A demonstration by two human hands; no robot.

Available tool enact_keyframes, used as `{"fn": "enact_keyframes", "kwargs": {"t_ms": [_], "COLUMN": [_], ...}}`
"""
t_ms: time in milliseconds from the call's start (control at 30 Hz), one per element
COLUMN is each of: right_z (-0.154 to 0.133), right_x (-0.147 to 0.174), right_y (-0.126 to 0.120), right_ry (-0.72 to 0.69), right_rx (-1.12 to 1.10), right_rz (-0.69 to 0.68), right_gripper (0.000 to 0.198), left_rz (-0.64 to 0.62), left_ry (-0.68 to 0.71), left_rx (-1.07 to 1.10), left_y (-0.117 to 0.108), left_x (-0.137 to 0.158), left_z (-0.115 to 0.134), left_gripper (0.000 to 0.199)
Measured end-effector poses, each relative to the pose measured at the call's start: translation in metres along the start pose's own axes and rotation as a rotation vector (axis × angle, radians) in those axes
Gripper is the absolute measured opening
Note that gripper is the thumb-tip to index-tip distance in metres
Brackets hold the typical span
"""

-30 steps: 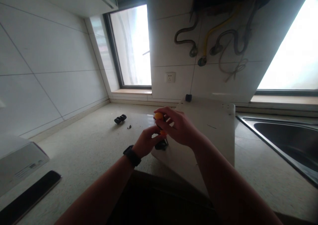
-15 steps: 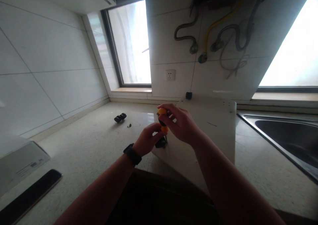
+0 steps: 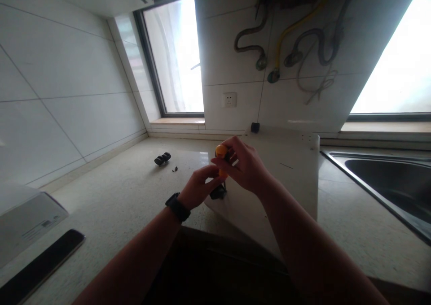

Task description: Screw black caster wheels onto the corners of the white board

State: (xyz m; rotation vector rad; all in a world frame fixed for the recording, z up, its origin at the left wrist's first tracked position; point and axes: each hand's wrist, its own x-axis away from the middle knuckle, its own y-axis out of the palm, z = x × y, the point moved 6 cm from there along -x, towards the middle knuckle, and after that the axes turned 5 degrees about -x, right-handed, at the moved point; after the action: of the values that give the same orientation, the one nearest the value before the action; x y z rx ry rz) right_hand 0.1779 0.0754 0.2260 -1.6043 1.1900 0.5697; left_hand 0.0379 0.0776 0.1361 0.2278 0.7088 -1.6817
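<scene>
A screwdriver (image 3: 221, 151) with an orange and black handle stands upright over the near left corner of a white board (image 3: 296, 175). My right hand (image 3: 240, 163) is closed round the upper handle. Pinched at the handle's lower orange end are the fingers of my left hand (image 3: 198, 189), which has a black watch on its wrist. The shaft runs down to a black fitting (image 3: 218, 192) at the board's corner; the tip is too dark to make out. A similar black fitting (image 3: 255, 127) sits at the far corner.
On the counter (image 3: 134, 206) lie a black ridged part (image 3: 163, 159) and several small screws (image 3: 175, 169). At left are a phone-like black slab (image 3: 43, 264) and a pale box (image 3: 33, 224). A steel sink (image 3: 387, 188) is at right; hoses (image 3: 279, 49) hang from above.
My right hand has shifted slightly on the screwdriver handle, its fingers now curled differently round it. My left hand stays at the handle's lower end. The view has moved a little.
</scene>
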Motion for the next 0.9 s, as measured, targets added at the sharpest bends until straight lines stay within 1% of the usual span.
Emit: {"fn": "enact_keyframes", "kwargs": {"t_ms": [100, 200, 267, 300, 367, 433, 500, 533, 667, 800, 900], "right_z": [-0.005, -0.010, -0.011, -0.010, -0.008, -0.005, -0.001, 0.001, 0.006, 0.007, 0.008], "right_x": [0.000, 0.000, 0.000, 0.000, 0.000, 0.002, 0.002, 0.002, 0.000, -0.002, -0.003], "right_y": [0.003, 0.007, 0.007, 0.008, 0.009, 0.012, 0.013, 0.013, 0.013, 0.012, 0.012], "right_ry": [-0.017, -0.031, -0.014, -0.004, 0.015, 0.040, 0.081, 0.101, 0.121, 0.108, 0.085], "right_rx": [0.058, 0.127, 0.133, 0.097, -0.070, -0.304, -0.474, -0.514, -0.497, -0.428, -0.379], "right_rz": [0.041, 0.055, 0.039, 0.009, -0.092, -0.207, -0.266, -0.271, -0.218, -0.156, -0.113], "right_gripper": [0.035, 0.037, 0.037, 0.035, 0.034, 0.043, 0.048, 0.046, 0.040, 0.036, 0.034], "left_rz": [0.032, 0.082, 0.099, 0.097, 0.076, 0.046, 0.005, -0.017, -0.059, -0.072, -0.057], "left_ry": [-0.025, -0.044, -0.061, -0.066, -0.063, -0.051, -0.042, -0.037, -0.008, -0.005, 0.010], "left_rx": [0.025, 0.042, 0.046, 0.050, 0.070, 0.088, 0.080, 0.066, 0.034, 0.083, 0.136], "left_y": [0.000, 0.001, 0.002, 0.003, 0.003, 0.003, 0.002, 0.002, 0.001, 0.004, 0.006], "left_x": [0.001, 0.002, 0.002, 0.002, 0.002, 0.001, -0.001, -0.002, -0.004, -0.005, -0.007], "left_z": [0.000, 0.000, -0.001, -0.001, -0.002, -0.002, -0.001, 0.000, 0.003, 0.000, -0.001], "left_gripper": [0.027, 0.027, 0.026, 0.026, 0.026, 0.026, 0.026, 0.026, 0.025, 0.025, 0.025]}}
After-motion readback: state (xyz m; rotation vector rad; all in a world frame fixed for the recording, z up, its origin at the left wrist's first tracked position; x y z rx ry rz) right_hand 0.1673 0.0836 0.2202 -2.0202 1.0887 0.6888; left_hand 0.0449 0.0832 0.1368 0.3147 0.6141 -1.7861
